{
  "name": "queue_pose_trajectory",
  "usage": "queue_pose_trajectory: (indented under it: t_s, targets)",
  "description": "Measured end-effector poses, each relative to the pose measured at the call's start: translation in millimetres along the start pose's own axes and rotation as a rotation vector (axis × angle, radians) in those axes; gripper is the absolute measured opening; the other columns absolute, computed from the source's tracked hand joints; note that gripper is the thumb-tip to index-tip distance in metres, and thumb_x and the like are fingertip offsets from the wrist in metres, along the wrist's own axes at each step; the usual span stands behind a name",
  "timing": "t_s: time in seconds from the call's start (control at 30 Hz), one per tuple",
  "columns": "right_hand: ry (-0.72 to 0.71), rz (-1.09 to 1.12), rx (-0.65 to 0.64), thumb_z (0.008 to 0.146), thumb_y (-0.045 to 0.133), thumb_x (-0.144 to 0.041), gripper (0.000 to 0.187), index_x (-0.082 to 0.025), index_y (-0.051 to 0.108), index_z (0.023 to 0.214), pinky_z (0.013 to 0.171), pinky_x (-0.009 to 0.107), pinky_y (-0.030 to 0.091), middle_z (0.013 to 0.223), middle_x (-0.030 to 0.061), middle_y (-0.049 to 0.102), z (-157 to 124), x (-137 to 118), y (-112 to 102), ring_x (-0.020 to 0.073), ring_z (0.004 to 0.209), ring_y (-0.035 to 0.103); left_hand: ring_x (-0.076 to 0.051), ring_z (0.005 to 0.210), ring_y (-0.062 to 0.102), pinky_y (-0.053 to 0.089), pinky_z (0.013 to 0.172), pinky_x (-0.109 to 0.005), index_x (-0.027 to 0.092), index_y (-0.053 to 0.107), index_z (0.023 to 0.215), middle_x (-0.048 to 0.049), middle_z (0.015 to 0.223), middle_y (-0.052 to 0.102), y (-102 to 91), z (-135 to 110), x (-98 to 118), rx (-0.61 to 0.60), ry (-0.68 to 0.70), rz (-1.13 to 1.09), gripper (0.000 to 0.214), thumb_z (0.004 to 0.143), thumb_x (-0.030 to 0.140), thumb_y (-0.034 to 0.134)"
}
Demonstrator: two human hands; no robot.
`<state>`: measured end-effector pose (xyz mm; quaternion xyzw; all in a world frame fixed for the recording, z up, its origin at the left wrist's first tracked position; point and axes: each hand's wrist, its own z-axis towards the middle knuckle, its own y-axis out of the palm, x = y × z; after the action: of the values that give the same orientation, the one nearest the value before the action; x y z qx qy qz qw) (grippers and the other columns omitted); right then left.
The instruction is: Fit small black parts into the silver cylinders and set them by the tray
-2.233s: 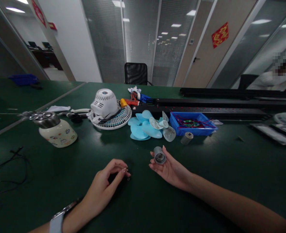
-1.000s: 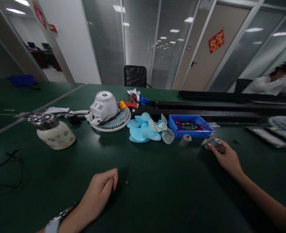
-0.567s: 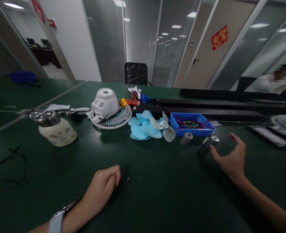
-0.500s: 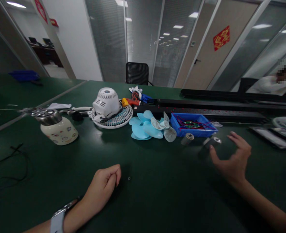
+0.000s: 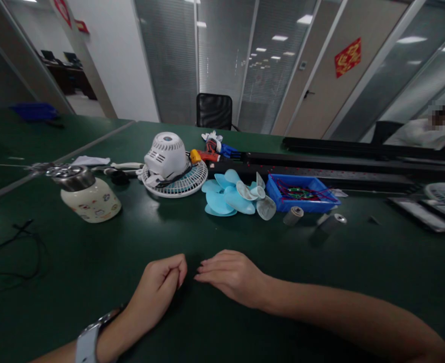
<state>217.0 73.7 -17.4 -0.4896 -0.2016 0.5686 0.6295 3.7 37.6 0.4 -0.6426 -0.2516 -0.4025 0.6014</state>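
Note:
My left hand (image 5: 162,285) rests on the green table (image 5: 162,333), curled into a fist; whatever it may hold is hidden. Just right of it lies my right hand (image 5: 233,277), palm down, fingertips pressed together and pointing at the left hand across a small gap. Its fingers cover the spot where a tiny ring-shaped part lay, so that part is out of sight. Beyond my hands are blue fan blades (image 5: 226,194) with a clear one beside them. Two metal cylinders (image 5: 293,216) stand in front of a blue bin (image 5: 301,206) of wires.
A cream bottle (image 5: 93,204) with a metal lid stands at the left, near a black cable (image 5: 37,247). Behind are a white fan body (image 5: 165,156) on its grille, an orange power drill (image 5: 208,155) and long black rails (image 5: 320,169). A person (image 5: 411,133) sits at far right.
My right hand has moved left and inward from beside the metal cylinders, closing its spread fingers, to where the tiny ring-shaped part lay. My left hand stays in its fist.

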Motion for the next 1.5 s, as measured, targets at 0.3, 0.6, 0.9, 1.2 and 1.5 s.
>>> queue_pose_trajectory:
  t_s: [0.3, 0.6, 0.9, 1.2, 1.5]
  targets:
    - [0.689, -0.558, 0.511, 0.087, 0.057, -0.032, 0.026, -0.024, 0.073, 0.106, 0.087, 0.039, 0.056, 0.105, 0.0047, 0.074, -112, 31, -147, 0.0242, 0.095, 0.071, -0.016, 0.053, 0.051, 0.037, 0.053, -0.025, 0.021, 0.048, 0.057, 0.0023, 0.055, 0.049, 0.0, 2, 0, -0.043, 0.015, 0.006, 0.027, 0.081, 0.024, 0.034]
    - [1.173, -0.762, 0.31, 0.083, 0.054, -0.039, 0.037, -0.022, 0.075, 0.108, 0.068, 0.036, 0.051, 0.098, 0.0087, 0.076, -164, 76, -186, 0.0306, 0.082, 0.071, -0.016, 0.052, 0.052, 0.038, 0.053, -0.024, 0.021, 0.05, 0.056, 0.0019, 0.054, 0.053, -0.5, 2, 2, -0.006, 0.036, -0.003, 0.027, 0.08, 0.021, 0.037]
    - [1.2, -0.858, 0.224, 0.085, 0.05, -0.041, 0.038, -0.025, 0.075, 0.109, 0.058, 0.034, 0.047, 0.084, 0.0093, 0.076, -169, 73, -187, 0.0274, 0.065, 0.068, -0.016, 0.051, 0.053, 0.039, 0.052, -0.023, 0.021, 0.052, 0.055, 0.0016, 0.053, 0.054, -0.9, 3, 5, -0.004, 0.047, 0.004, 0.027, 0.079, 0.021, 0.038]
    - [1.107, -0.938, 0.126, 0.091, 0.044, -0.038, 0.041, -0.022, 0.07, 0.117, 0.07, 0.039, 0.054, 0.094, 0.0129, 0.075, -176, 71, -180, 0.0299, 0.079, 0.071, -0.015, 0.052, 0.053, 0.039, 0.052, -0.023, 0.021, 0.052, 0.056, 0.0018, 0.054, 0.055, -0.3, 2, 2, -0.019, 0.046, 0.001, 0.027, 0.08, 0.021, 0.038]
    - [0.916, -0.486, 0.23, 0.083, 0.058, -0.053, 0.072, -0.017, 0.041, 0.143, 0.094, 0.048, 0.052, 0.128, 0.0144, 0.062, -121, 64, -132, 0.0306, 0.113, 0.063, -0.016, 0.051, 0.053, 0.039, 0.052, -0.023, 0.021, 0.052, 0.056, 0.0017, 0.053, 0.054, 0.0, 4, 4, -0.021, 0.053, 0.03, 0.029, 0.081, 0.022, 0.037]
